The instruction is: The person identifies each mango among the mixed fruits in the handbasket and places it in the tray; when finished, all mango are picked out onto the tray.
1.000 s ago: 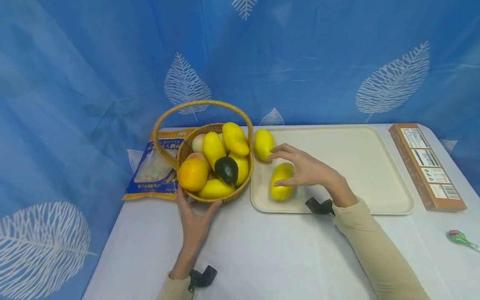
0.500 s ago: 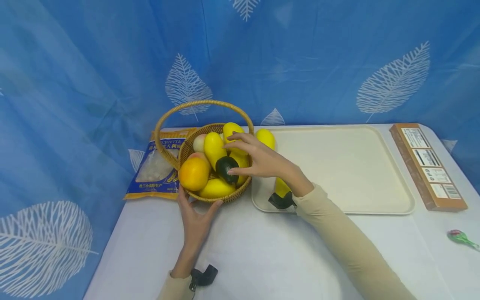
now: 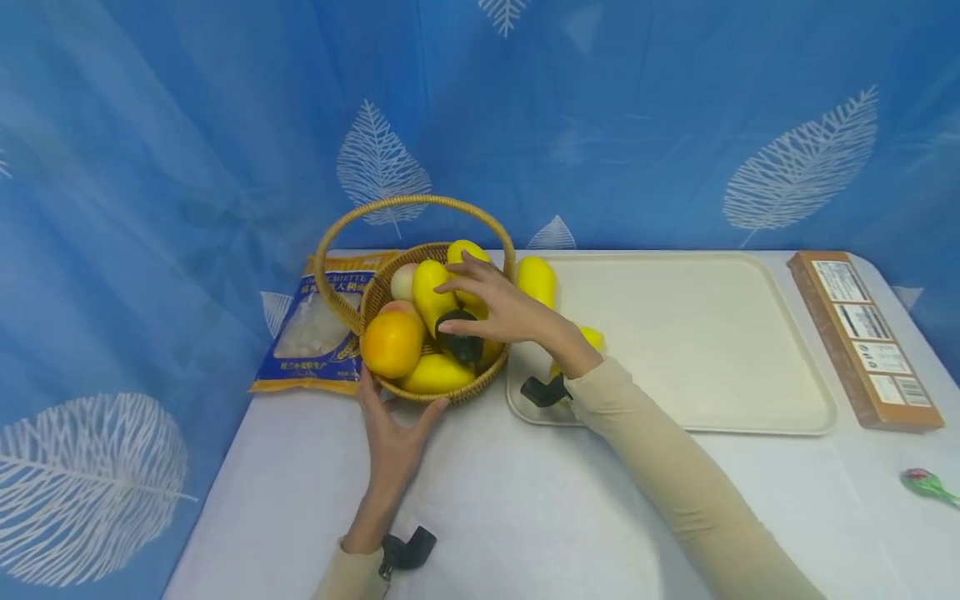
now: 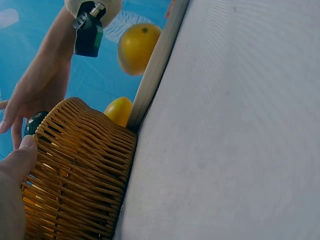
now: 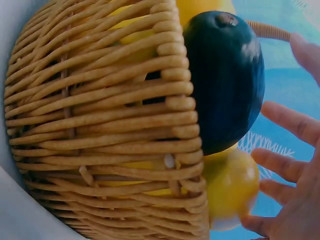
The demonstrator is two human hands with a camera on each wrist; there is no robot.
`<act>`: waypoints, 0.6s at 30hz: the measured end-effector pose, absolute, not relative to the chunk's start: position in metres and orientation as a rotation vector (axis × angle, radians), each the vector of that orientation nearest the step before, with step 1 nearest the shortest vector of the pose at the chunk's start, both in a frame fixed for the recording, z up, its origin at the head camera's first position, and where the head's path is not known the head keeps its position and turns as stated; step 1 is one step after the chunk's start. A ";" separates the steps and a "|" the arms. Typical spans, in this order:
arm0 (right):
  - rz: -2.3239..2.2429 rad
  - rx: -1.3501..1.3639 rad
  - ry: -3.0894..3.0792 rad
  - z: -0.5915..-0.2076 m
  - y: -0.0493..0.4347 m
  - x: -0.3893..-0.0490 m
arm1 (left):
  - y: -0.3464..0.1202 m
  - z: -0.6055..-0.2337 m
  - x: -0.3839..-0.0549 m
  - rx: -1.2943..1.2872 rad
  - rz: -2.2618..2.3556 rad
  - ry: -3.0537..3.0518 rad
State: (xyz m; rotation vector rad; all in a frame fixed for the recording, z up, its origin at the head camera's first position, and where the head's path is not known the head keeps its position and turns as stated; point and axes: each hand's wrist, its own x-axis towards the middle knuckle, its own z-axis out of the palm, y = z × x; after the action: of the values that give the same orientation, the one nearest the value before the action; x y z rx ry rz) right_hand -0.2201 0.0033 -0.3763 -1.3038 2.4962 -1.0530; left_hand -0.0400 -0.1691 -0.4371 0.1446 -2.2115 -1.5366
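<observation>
A wicker basket (image 3: 377,293) with a hoop handle holds several yellow mangoes, a dark avocado (image 3: 462,343) and an orange-red fruit (image 3: 392,343). My right hand (image 3: 468,304) reaches over it with fingers spread, touching a yellow mango (image 3: 427,292) and the avocado. In the right wrist view those straight fingers (image 5: 287,167) lie beside the avocado (image 5: 227,75) and a yellow fruit (image 5: 232,192). My left hand (image 3: 397,417) rests against the basket's front base, its thumb (image 4: 17,165) on the weave (image 4: 85,170). Two mangoes (image 3: 538,279) (image 3: 591,337) lie on the cream tray (image 3: 712,333).
A blue snack bag (image 3: 315,333) lies behind the basket on the left. A long brown box (image 3: 862,342) sits along the table's right side, with a small green wrapped sweet (image 3: 926,483) near the right edge. A blue leaf-print curtain hangs behind the white table.
My right hand has left the mangoes on the tray and moved left, onto the fruit in the basket. My left hand stays at the basket's base.
</observation>
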 end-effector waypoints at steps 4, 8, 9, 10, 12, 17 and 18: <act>-1.011 -1.318 2.549 -0.378 -0.001 -0.223 | -0.170 -0.437 -0.040 0.149 -1.531 -2.211; -0.902 -1.314 2.596 -0.377 -0.007 -0.226 | -0.170 -0.437 -0.041 0.176 -1.532 -2.220; -0.881 -1.315 2.602 -0.376 -0.008 -0.226 | -0.170 -0.437 -0.041 0.179 -1.532 -2.220; -0.871 -1.309 2.603 -0.376 -0.009 -0.226 | -0.170 -0.437 -0.041 0.180 -1.531 -2.220; -0.868 -1.303 2.608 -0.376 -0.010 -0.226 | -0.169 -0.437 -0.041 0.175 -1.535 -2.213; -0.921 -1.301 2.637 -0.381 -0.009 -0.227 | -0.169 -0.437 -0.041 0.149 -1.537 -2.197; -0.939 -1.306 2.644 -0.381 -0.008 -0.227 | -0.170 -0.438 -0.041 0.145 -1.537 -2.196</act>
State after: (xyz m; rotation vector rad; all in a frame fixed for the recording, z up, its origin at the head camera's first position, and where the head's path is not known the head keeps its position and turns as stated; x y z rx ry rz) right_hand -0.2274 -0.0082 -0.3815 -1.3060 2.6438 -0.9393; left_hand -0.0408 -0.1697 -0.4378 0.1449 -2.1965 -1.5366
